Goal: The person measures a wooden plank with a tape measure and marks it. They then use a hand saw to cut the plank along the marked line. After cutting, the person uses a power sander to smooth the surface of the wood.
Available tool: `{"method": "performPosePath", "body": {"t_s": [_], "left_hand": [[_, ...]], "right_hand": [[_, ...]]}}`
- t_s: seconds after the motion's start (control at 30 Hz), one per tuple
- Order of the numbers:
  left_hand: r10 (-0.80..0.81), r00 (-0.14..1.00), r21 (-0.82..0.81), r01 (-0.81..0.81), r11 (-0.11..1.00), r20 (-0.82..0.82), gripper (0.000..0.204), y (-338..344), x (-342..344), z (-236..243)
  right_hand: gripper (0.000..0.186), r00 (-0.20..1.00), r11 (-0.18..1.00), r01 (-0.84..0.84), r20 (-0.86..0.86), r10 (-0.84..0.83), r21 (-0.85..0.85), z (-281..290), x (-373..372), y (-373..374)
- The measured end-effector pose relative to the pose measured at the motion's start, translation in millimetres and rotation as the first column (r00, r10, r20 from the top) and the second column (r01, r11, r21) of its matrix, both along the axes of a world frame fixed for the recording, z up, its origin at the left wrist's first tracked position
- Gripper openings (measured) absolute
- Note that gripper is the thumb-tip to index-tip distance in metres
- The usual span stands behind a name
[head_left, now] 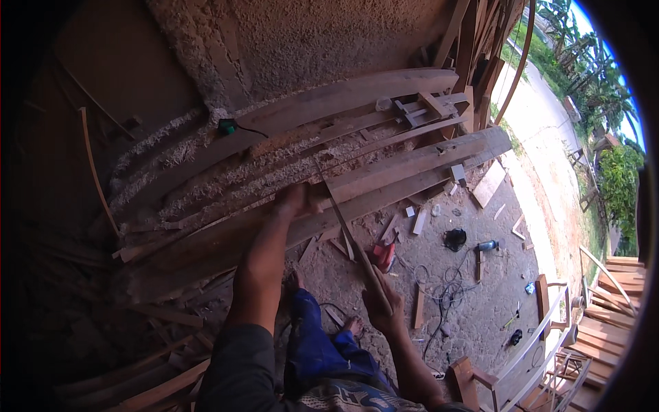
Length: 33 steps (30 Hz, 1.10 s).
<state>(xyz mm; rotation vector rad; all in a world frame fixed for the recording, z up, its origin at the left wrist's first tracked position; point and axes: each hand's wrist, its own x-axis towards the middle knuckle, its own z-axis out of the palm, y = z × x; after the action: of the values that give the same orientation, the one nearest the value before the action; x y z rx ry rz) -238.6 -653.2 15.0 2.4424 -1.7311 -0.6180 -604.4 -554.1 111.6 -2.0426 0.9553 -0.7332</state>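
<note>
My right hand (382, 302) is wrapped around the handle end of a handsaw (347, 230). The long, narrow blade slants up and away to the left, crossing a piece of wood (317, 193) on the thick timber beam (412, 191). Just left of the blade, my left hand (296, 200) is closed on that wood and rests at the beam. Its fingertips are partly hidden, and the wood beside it lies in shadow.
Beyond the beam lie long planks (343, 96) covered in shavings. On the floor to the right are a red tool (386, 255), a blue power tool (489, 245), tangled cables (449, 292) and offcuts. A wooden frame (542, 336) stands at lower right. My bare feet are below the beam.
</note>
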Motion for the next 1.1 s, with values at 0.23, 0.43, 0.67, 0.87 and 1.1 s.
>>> {"method": "performPosePath", "body": {"t_s": [0.23, 0.43, 0.67, 0.87, 1.1], "left_hand": [[0.011, 0.998, -0.153, -0.002, 0.988, 0.059, 0.074, 4, -23, -18], [-0.012, 1.0, 0.044, 0.012, 0.999, -0.017, 0.072, -5, -19, 9], [-0.061, 0.99, -0.272, 0.093, 0.958, 0.126, 0.067, -6, 5, -35], [0.047, 0.998, 0.035, -0.046, 0.998, -0.044, 0.084, -23, -39, 3], [0.011, 0.989, -0.012, -0.013, 1.0, -0.144, 0.078, -14, -13, -5]], "right_hand": [[0.05, 0.989, 0.993, 0.091, 0.121, -0.081, -0.079, -17, 21, -19], [0.053, 0.972, 0.975, -0.011, 0.233, -0.042, 0.222, -33, 62, -61], [0.054, 0.993, 0.997, 0.057, -0.098, -0.062, -0.056, -2, -57, 45], [0.05, 0.99, 0.988, 0.051, 0.12, -0.069, 0.147, -31, 95, -104], [0.057, 0.977, 0.997, 0.075, -0.199, -0.072, 0.003, 1, -84, 67]]}}
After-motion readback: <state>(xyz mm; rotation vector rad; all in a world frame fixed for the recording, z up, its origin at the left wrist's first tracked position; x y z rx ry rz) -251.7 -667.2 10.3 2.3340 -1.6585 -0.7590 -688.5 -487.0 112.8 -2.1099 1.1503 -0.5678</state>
